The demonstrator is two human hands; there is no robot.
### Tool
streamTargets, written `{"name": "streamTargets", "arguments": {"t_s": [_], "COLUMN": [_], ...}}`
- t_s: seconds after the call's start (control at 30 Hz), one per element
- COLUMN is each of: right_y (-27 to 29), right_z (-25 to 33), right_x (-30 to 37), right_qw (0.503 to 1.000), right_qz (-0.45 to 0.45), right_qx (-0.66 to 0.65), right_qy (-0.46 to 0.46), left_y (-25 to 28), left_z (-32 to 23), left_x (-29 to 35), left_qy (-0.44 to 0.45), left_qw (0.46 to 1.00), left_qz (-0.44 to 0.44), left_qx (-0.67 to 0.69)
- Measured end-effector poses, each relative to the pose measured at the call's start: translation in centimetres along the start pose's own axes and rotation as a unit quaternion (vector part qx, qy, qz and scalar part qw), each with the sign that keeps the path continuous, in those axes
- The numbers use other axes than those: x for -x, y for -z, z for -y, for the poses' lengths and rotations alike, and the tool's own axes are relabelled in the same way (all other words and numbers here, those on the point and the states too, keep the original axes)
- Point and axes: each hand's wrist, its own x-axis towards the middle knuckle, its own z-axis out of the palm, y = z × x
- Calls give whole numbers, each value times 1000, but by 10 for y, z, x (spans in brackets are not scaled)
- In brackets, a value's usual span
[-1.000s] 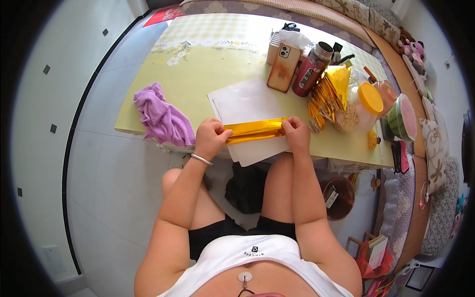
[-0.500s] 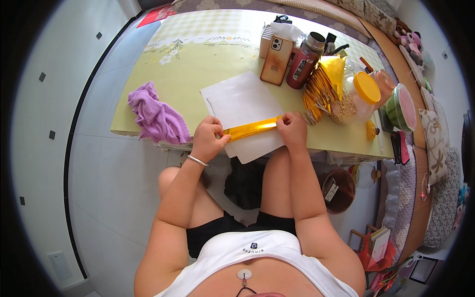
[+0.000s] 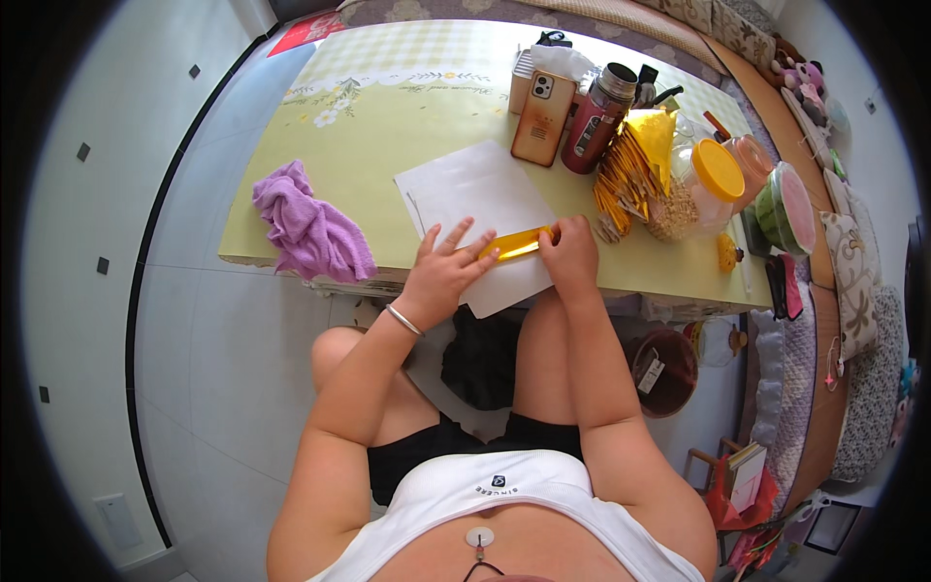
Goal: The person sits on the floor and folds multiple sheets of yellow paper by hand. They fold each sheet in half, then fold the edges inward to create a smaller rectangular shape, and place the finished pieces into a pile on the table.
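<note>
A narrow folded strip of shiny gold paper (image 3: pixel 516 244) lies across white paper sheets (image 3: pixel 475 179) at the table's near edge. Over the strip's left part rests my left hand (image 3: pixel 444 267), its fingers spread and flat, with a silver bangle on the wrist. My right hand (image 3: pixel 570 254) pinches the strip's right end between thumb and fingers. The strip's left end is hidden under my left fingers. Right of the sheets stands a bunch of folded gold paper pieces (image 3: pixel 635 165).
A purple towel (image 3: pixel 308 221) lies at the table's left. Toward the back right stand a phone (image 3: pixel 541 118), a dark red flask (image 3: pixel 596 121), a yellow-lidded jar (image 3: pixel 716 175) and a covered melon half (image 3: pixel 786 209). A brown bin (image 3: pixel 665 373) is below the table's edge.
My left hand has let go of the strip's left end, opened, and moved right to lie flat on it. The right hand keeps its pinch, nearly in place.
</note>
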Motion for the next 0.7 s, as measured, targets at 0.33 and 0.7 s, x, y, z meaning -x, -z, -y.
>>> {"name": "streamTargets", "arguments": {"t_s": [0.33, 0.7], "right_y": [-20, 28], "right_z": [16, -17], "right_x": [46, 14], "right_qw": [941, 917], "right_qz": [122, 126], "right_qx": [112, 198], "right_qy": [296, 322], "left_y": [-7, -1], "left_z": [-7, -2], "left_x": [16, 39], "left_qy": [1, 113], "left_qw": [995, 989], "left_qz": [91, -88], "left_qx": [-29, -33]}}
